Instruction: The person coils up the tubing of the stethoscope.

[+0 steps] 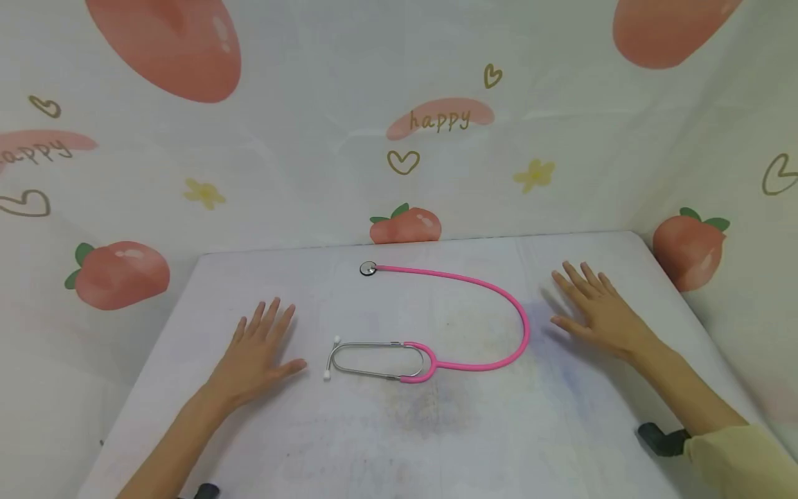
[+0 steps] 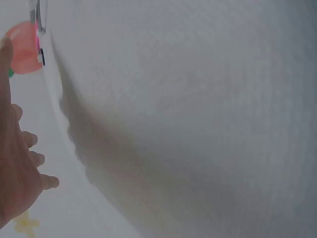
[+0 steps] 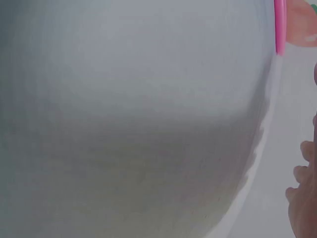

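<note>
A pink stethoscope point(image 1: 524, 326) lies on the white table between the two hands. Its round chest piece point(image 1: 368, 269) is at the back, and the tube curves round on the right to the metal ear tubes point(image 1: 364, 344) nearer the front, whose white ear tips point left. My left hand point(image 1: 258, 353) is spread palm down over the table, left of the ear tips and apart from them. On the other side, my right hand point(image 1: 601, 315) is spread too, just right of the tube's bend. Both hands hold nothing. Part of the tube point(image 3: 280, 25) shows at the right wrist view's edge.
The white tabletop point(image 1: 349, 443) has faint grey and bluish stains. A white cloth point(image 1: 312, 152) printed with peaches, hearts and flowers hangs behind and at both sides. Dark pieces point(image 1: 662, 441) sit under each wrist, and a pale sleeve point(image 1: 745, 457) covers the right forearm.
</note>
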Tool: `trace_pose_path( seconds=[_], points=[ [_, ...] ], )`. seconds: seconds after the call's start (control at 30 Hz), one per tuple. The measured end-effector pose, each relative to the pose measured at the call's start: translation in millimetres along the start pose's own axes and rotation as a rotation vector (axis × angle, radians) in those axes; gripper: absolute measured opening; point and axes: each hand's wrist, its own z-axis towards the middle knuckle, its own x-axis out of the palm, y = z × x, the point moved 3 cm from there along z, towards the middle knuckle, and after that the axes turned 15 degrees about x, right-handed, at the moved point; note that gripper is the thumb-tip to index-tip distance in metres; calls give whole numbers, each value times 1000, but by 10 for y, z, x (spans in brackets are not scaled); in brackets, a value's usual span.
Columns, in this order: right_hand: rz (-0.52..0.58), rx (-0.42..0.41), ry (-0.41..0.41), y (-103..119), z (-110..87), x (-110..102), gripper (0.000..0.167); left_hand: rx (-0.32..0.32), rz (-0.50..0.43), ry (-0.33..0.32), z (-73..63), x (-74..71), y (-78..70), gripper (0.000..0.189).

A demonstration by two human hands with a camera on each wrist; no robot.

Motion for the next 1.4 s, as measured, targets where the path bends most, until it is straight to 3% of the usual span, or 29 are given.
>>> trace_pose_path(
  seconds=[0.53, 0.83, 1.0, 1.13, 1.4],
  points=[
    [109, -171, -57, 293, -59, 61, 88, 153, -22, 16, 261, 118, -305, 103],
    [109, -269, -60, 447, -64, 114, 88, 278, -59, 0, 413, 185, -409, 97],
    [102, -249, -21, 535, -86, 147, 88, 306, -144, 35, 507, 257, -477, 93],
    [132, -281, -1, 594, -104, 180, 88, 311, -197, 59, 565, 300, -535, 90],
    [221, -365, 13, 674, -99, 230, 80, 376, -238, -24, 666, 367, -609, 80]
  ],
)
